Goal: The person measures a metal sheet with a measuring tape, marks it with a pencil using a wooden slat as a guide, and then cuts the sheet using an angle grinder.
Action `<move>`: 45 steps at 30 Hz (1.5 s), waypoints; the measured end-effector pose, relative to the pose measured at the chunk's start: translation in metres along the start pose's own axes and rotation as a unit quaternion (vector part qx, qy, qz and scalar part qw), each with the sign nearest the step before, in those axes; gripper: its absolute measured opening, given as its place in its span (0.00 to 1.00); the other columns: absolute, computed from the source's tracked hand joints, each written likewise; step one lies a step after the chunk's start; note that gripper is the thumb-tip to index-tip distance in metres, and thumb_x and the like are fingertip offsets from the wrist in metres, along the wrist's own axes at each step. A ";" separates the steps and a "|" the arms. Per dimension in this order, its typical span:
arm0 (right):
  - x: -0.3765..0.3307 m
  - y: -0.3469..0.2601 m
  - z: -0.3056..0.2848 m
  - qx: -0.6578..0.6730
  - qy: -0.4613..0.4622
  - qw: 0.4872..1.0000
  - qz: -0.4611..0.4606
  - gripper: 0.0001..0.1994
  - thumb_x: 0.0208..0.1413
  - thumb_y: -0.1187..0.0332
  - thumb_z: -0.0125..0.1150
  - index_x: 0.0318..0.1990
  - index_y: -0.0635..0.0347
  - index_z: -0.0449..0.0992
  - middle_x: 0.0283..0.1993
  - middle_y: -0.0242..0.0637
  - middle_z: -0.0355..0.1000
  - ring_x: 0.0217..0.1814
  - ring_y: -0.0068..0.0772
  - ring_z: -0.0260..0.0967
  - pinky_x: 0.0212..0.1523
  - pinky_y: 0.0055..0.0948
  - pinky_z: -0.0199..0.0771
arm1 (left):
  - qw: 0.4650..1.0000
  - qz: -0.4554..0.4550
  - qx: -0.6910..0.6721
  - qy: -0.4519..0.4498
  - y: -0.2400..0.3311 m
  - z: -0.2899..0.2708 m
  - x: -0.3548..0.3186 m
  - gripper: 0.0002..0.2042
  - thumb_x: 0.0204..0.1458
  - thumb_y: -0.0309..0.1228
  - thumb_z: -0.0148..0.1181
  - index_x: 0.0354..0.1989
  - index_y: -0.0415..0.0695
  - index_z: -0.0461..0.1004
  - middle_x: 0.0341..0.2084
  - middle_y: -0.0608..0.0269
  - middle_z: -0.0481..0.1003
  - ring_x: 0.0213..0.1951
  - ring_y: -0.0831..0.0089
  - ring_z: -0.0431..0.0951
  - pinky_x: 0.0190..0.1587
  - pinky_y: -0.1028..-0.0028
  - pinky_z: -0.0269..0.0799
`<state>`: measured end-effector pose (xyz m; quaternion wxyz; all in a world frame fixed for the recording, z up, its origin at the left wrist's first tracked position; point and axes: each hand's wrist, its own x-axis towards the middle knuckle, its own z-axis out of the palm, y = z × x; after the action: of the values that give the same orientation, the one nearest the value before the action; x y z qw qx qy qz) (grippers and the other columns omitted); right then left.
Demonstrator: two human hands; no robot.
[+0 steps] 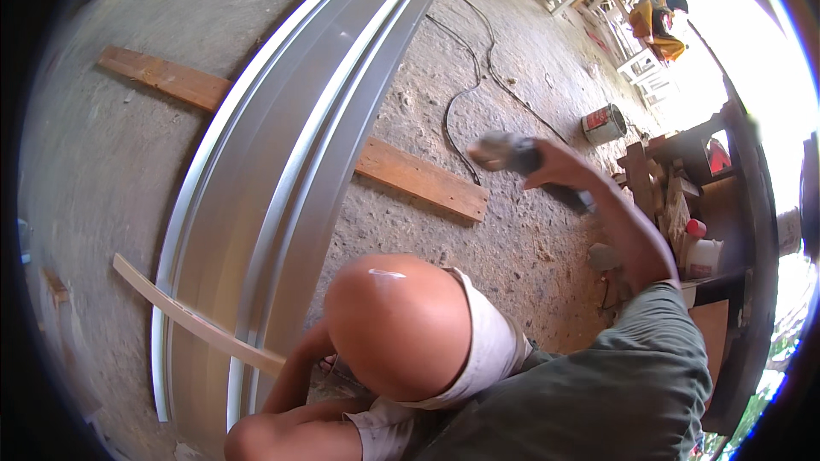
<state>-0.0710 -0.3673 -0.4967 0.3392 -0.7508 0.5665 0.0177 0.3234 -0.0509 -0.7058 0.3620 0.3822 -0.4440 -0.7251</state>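
Note:
My right hand (559,166) is wrapped round a dark power tool with a rounded grey head (504,154), which looks like an angle grinder, smeared by motion. It is held up over the concrete floor, to the right of the metal panel. My left hand does not show; my raised knee (397,324) and bent legs cover that area. A long ribbed grey metal panel (231,205) lies to my left, with bright raised ridges along it. Across its near end rests a thin pale wooden strip (192,320), its right end beside my leg.
A brown wooden plank (423,179) passes under the panel, its other end (162,77) showing on the left. Black cables (457,107) run over the rough floor. A paint-stained bucket (604,124) stands at right, near a cluttered wooden shelf (709,205). Farther off is a person (658,26).

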 end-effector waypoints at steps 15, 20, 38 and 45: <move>0.049 -0.088 -0.074 0.279 0.006 0.959 -0.053 0.25 0.60 0.48 0.65 0.51 0.61 0.75 0.36 0.37 0.78 0.35 0.32 0.78 0.37 0.34 0.80 | 0.981 -0.055 0.188 -0.008 0.038 0.003 0.005 0.28 0.60 0.51 0.63 0.61 0.43 0.73 0.38 0.54 0.81 0.39 0.66 0.81 0.42 0.64 0.75; 0.084 -0.101 0.084 0.497 -0.187 0.848 -0.006 0.30 0.61 0.44 0.60 0.54 0.65 0.74 0.42 0.45 0.78 0.38 0.43 0.78 0.40 0.42 0.81 | 0.968 -0.077 0.230 0.071 0.018 -0.006 -0.035 0.33 0.58 0.58 0.62 0.62 0.43 0.72 0.42 0.50 0.81 0.45 0.56 0.81 0.49 0.60 0.74; 0.106 -0.115 0.160 0.585 -0.199 0.784 -0.057 0.31 0.68 0.42 0.47 0.61 0.63 0.67 0.43 0.47 0.75 0.36 0.41 0.76 0.37 0.41 0.82 | 0.819 -0.131 0.396 0.394 0.003 -0.030 -0.087 0.28 0.55 0.50 0.64 0.54 0.38 0.75 0.53 0.44 0.72 0.61 0.51 0.71 0.59 0.55 0.70; 0.104 -0.089 0.157 0.574 -0.116 0.811 -0.006 0.32 0.65 0.38 0.53 0.60 0.59 0.70 0.40 0.45 0.76 0.35 0.37 0.77 0.34 0.37 0.82 | 0.767 -0.144 0.476 0.407 -0.036 -0.030 -0.074 0.32 0.53 0.50 0.67 0.61 0.40 0.72 0.62 0.47 0.64 0.66 0.47 0.62 0.63 0.47 0.64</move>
<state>0.0990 -0.3595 -0.6168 0.7715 -0.4153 0.4255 -0.2262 0.3757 0.0143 -0.7316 0.1717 0.8240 -0.4831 -0.2413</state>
